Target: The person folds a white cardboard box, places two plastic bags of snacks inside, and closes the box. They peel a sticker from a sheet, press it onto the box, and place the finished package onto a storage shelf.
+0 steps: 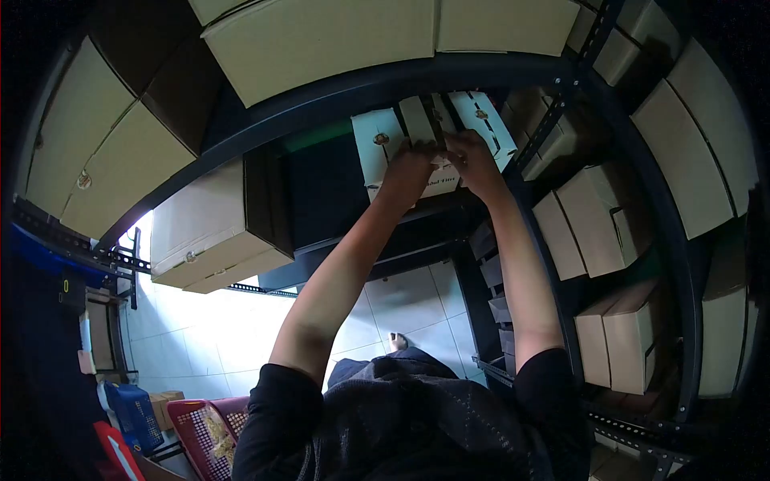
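A white cardboard box (375, 163) with brown bands, round printed emblems and some lettering on its near face stands on a dark metal shelf (321, 204) in front of me. My left hand (411, 167) is at the middle of its near top edge, with the fingers bent in and pressed on the cardboard. Right beside it my right hand (479, 164) grips the same edge, its fingers curled on the lid flap. The two hands nearly touch. My own fingers partly hide the exact hold.
A large brown carton (204, 220) sits to the left on the shelf. More cartons (321, 48) fill the level above, and stacked boxes (597, 216) line the rack at right. Below are a tiled floor (184, 345), a pink basket (200, 437) and a blue basket (132, 415).
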`<state>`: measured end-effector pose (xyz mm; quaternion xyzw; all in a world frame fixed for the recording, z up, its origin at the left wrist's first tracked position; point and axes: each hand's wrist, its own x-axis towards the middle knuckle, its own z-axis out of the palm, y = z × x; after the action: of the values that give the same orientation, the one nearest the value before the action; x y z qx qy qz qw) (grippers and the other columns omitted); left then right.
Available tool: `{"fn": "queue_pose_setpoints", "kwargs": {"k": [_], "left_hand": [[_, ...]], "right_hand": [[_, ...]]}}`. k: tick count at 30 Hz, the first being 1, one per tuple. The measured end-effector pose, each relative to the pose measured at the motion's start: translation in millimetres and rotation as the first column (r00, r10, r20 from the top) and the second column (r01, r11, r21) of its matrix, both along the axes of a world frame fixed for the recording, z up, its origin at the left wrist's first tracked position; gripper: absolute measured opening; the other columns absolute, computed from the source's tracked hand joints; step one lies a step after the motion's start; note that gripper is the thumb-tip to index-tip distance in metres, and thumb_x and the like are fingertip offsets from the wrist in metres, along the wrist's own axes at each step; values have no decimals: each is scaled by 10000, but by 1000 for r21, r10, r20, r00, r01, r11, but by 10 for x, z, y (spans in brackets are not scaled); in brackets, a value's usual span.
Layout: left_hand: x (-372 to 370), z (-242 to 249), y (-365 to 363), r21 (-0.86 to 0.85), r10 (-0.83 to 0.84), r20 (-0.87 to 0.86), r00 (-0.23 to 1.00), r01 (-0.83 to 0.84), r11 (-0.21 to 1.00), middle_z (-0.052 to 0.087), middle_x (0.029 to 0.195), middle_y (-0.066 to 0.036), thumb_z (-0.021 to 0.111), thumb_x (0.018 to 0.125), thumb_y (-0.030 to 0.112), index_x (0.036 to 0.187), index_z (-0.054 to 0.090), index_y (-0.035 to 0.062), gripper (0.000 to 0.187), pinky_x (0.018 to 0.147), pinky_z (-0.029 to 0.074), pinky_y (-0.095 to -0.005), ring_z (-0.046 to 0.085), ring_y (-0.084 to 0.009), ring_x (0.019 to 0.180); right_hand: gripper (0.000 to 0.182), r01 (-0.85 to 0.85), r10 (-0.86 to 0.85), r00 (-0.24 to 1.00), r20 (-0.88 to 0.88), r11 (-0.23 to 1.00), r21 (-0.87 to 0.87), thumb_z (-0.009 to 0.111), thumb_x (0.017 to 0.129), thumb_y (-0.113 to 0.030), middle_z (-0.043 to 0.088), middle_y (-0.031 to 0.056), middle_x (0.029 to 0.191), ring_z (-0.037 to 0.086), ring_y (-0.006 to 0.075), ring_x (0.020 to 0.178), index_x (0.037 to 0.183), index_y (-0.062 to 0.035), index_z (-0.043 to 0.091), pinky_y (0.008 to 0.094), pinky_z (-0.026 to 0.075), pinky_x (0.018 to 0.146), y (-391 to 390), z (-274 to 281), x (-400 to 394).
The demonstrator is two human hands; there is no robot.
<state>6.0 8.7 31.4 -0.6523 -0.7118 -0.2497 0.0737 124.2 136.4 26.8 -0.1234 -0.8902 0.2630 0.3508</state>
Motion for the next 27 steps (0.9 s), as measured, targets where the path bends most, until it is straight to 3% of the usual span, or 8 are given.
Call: {"fn": "queue_pose_setpoints", "kwargs": {"k": [6,11,14,17,20,23,26,27], "left_hand": [[58,-75,68,307,41,266,963,-125,943,558,1210,-208,721,730,141,1094,608,-4,408,958,440,-412,553,-368,1066],[-22,96,146,-49,174,-12,985,-174,983,562,1189,-154,780,683,212,1114,601,69,489,984,410,-407,541,-348,1091],[-158,38,175,-35,156,120,981,-153,988,575,1159,-133,817,634,239,1076,615,99,506,984,401,-402,524,-341,1110],[-258,67,194,-115,56,352,934,-16,993,586,1133,-127,832,609,251,1071,607,100,535,971,406,-406,527,-341,1101],[-291,-23,246,-63,24,332,943,-3,998,593,1113,-130,834,606,237,1070,594,93,541,950,420,-414,541,-345,1080],[-318,-38,252,-62,-23,396,918,52,997,596,1094,-134,842,593,220,1061,583,88,551,937,428,-411,551,-336,1069],[-305,-24,247,-55,-29,388,921,55,997,593,1110,-136,845,586,200,1045,581,79,543,939,431,-402,548,-316,1089],[-306,-36,251,-55,-27,389,921,52,997,593,1110,-136,845,586,200,1045,581,79,543,939,431,-402,548,-316,1089]], "right_hand": [[315,-19,13,998,54,994,108,598,827,-9,577,129,952,574,284,913,1133,-77,634,358,489,767,92,-177,7],[266,-11,12,999,33,999,-47,554,839,-39,593,152,982,558,349,958,1083,-81,653,401,454,851,77,20,-2],[257,112,-98,990,104,985,-135,533,859,-71,599,174,999,566,336,1008,1093,-64,639,395,444,878,269,49,-94],[296,89,-68,990,121,981,-175,526,890,-134,600,187,1069,612,303,969,1164,-64,614,374,518,769,341,123,-191],[340,48,63,948,311,941,-336,507,914,-175,596,182,1129,654,263,897,1232,-79,582,345,561,611,297,288,-299],[363,-18,26,941,337,999,-28,502,923,-218,606,174,1113,668,248,786,1261,-106,569,315,553,478,339,216,-379],[365,-23,53,922,384,996,-83,519,913,-259,617,160,1081,659,265,803,1239,-107,583,358,566,577,304,306,-382],[388,12,25,867,497,998,-70,532,875,-174,590,153,1135,571,272,979,1260,-147,571,354,492,778,259,414,-390]]}}
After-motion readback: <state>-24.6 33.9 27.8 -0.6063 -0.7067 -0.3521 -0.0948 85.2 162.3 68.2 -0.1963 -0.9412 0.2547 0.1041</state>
